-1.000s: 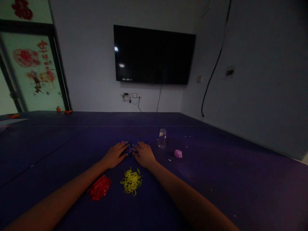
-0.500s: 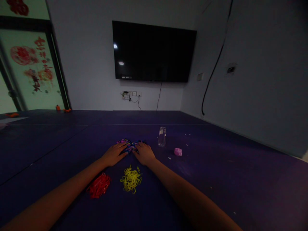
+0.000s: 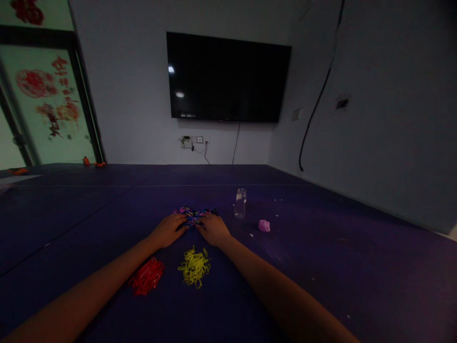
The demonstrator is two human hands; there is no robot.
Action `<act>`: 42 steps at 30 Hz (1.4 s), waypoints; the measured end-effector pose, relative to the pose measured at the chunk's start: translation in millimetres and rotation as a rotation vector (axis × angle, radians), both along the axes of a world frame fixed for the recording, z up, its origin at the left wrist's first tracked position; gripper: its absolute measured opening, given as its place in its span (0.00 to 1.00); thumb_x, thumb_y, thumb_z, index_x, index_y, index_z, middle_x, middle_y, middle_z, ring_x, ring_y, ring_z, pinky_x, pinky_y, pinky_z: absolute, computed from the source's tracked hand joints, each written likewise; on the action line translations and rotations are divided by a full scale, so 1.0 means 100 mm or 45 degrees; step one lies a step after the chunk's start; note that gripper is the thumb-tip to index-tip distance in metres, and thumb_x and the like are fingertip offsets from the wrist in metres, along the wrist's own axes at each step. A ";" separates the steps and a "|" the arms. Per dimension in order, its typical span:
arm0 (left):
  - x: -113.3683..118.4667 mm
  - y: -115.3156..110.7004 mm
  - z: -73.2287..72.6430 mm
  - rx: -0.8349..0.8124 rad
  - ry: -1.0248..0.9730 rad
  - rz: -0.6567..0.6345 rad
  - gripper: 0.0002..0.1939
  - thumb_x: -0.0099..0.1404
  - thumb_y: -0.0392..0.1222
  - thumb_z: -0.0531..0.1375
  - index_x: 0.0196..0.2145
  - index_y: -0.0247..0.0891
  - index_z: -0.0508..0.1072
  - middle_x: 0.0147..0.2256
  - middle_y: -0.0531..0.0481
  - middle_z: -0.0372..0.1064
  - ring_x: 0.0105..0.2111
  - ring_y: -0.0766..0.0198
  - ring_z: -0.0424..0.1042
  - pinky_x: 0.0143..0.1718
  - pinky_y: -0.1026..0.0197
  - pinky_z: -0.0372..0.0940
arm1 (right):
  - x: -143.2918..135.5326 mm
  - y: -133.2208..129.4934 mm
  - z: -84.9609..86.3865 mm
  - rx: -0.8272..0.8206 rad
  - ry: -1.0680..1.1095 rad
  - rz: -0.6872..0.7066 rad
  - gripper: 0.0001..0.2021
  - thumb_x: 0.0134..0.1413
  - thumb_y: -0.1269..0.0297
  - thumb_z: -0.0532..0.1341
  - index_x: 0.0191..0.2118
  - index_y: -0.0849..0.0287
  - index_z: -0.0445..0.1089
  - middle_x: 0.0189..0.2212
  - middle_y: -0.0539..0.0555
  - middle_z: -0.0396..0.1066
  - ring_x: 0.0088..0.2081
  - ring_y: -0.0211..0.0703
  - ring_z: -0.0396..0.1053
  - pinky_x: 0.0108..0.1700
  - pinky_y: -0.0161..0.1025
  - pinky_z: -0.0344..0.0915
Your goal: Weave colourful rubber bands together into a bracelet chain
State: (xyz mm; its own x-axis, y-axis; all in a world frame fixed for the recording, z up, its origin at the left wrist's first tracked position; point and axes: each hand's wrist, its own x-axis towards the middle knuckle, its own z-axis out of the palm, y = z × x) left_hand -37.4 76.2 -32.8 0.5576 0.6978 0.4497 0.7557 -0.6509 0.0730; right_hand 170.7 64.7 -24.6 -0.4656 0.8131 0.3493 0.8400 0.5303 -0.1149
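Note:
A mixed heap of small rubber bands [image 3: 193, 217], blue, pink and dark, lies on the purple tabletop [image 3: 228, 295]. My left hand [image 3: 169, 229] rests at the heap's left side, its fingers stretched over the edge of it. From the right, my right hand [image 3: 214, 229] touches the same heap, fingers extended and partly over the bands. Neither hand grips anything that I can see. Nearer to me are a pile of yellow rubber bands [image 3: 194, 267] between my forearms and a pile of red rubber bands [image 3: 147, 276] beside my left forearm.
A clear bottle [image 3: 240, 204] stands upright right of my right hand. Close to it lies a pink lump [image 3: 264, 225]. Small white scraps dot the table's right side. Beyond the table, a television [image 3: 228, 78] hangs on the wall. Orange objects [image 3: 100, 164] sit at the far left.
My fingers have drawn in slightly at the mixed heap, bending a little more. The piles, bottle and pink lump stay in place.

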 end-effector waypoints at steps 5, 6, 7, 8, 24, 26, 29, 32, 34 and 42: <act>0.00 -0.02 0.02 0.001 -0.011 -0.013 0.15 0.67 0.44 0.52 0.46 0.37 0.72 0.46 0.42 0.71 0.48 0.54 0.69 0.52 0.51 0.62 | 0.00 -0.01 0.01 0.004 -0.002 0.008 0.18 0.62 0.57 0.49 0.48 0.60 0.70 0.53 0.61 0.67 0.55 0.49 0.62 0.54 0.43 0.57; 0.00 -0.02 0.02 0.003 -0.014 -0.013 0.15 0.67 0.44 0.52 0.46 0.37 0.72 0.46 0.42 0.71 0.48 0.55 0.69 0.52 0.51 0.62 | 0.00 0.00 0.01 0.002 -0.003 0.011 0.18 0.62 0.58 0.50 0.48 0.60 0.70 0.53 0.61 0.67 0.55 0.48 0.63 0.54 0.43 0.57; 0.01 -0.02 0.03 0.005 -0.015 -0.011 0.14 0.67 0.44 0.52 0.46 0.37 0.72 0.46 0.42 0.71 0.48 0.55 0.68 0.52 0.51 0.62 | 0.00 0.00 0.01 -0.001 -0.005 0.013 0.18 0.62 0.58 0.50 0.48 0.60 0.70 0.53 0.60 0.67 0.55 0.48 0.63 0.54 0.43 0.57; 0.01 -0.02 0.03 0.004 -0.012 -0.007 0.14 0.67 0.43 0.52 0.46 0.37 0.72 0.46 0.42 0.71 0.48 0.55 0.68 0.52 0.51 0.62 | 0.00 0.00 0.01 -0.004 -0.006 0.013 0.17 0.62 0.58 0.50 0.48 0.60 0.70 0.52 0.60 0.67 0.54 0.48 0.63 0.55 0.43 0.57; 0.00 -0.02 0.02 -0.004 -0.003 -0.013 0.14 0.67 0.43 0.52 0.47 0.37 0.72 0.46 0.42 0.71 0.48 0.54 0.68 0.51 0.51 0.63 | -0.01 -0.03 0.04 -0.024 -0.015 0.027 0.17 0.62 0.59 0.50 0.48 0.60 0.70 0.50 0.60 0.69 0.53 0.49 0.64 0.54 0.44 0.58; 0.00 -0.02 0.03 -0.010 0.012 -0.007 0.14 0.67 0.42 0.52 0.46 0.36 0.72 0.46 0.41 0.71 0.48 0.54 0.68 0.51 0.51 0.63 | -0.01 -0.02 0.04 -0.023 -0.020 0.024 0.17 0.62 0.59 0.50 0.48 0.60 0.70 0.50 0.60 0.69 0.53 0.49 0.64 0.54 0.43 0.57; 0.01 -0.03 0.04 -0.022 0.031 -0.001 0.14 0.67 0.42 0.52 0.46 0.35 0.72 0.46 0.40 0.71 0.48 0.53 0.68 0.52 0.50 0.62 | -0.01 -0.02 0.04 -0.021 -0.026 0.028 0.17 0.62 0.59 0.50 0.48 0.60 0.70 0.51 0.60 0.69 0.53 0.48 0.64 0.55 0.43 0.57; 0.01 -0.03 0.04 -0.019 0.020 0.003 0.14 0.67 0.42 0.52 0.46 0.36 0.71 0.47 0.41 0.71 0.48 0.53 0.68 0.52 0.50 0.62 | 0.00 -0.03 0.04 -0.020 -0.029 0.045 0.17 0.62 0.59 0.50 0.48 0.61 0.70 0.50 0.61 0.69 0.53 0.49 0.64 0.55 0.43 0.57; 0.01 -0.03 0.03 -0.014 0.012 0.005 0.14 0.67 0.42 0.52 0.47 0.36 0.71 0.47 0.41 0.70 0.49 0.53 0.68 0.52 0.50 0.62 | 0.00 -0.03 0.04 -0.021 -0.027 0.051 0.18 0.62 0.59 0.50 0.48 0.62 0.70 0.50 0.61 0.69 0.53 0.49 0.64 0.54 0.44 0.57; 0.00 -0.01 0.01 -0.009 -0.001 -0.006 0.15 0.67 0.42 0.52 0.47 0.37 0.71 0.47 0.42 0.71 0.48 0.54 0.68 0.52 0.51 0.62 | -0.01 -0.03 0.04 -0.019 -0.005 0.046 0.17 0.62 0.59 0.50 0.47 0.61 0.70 0.50 0.61 0.69 0.53 0.49 0.64 0.54 0.43 0.58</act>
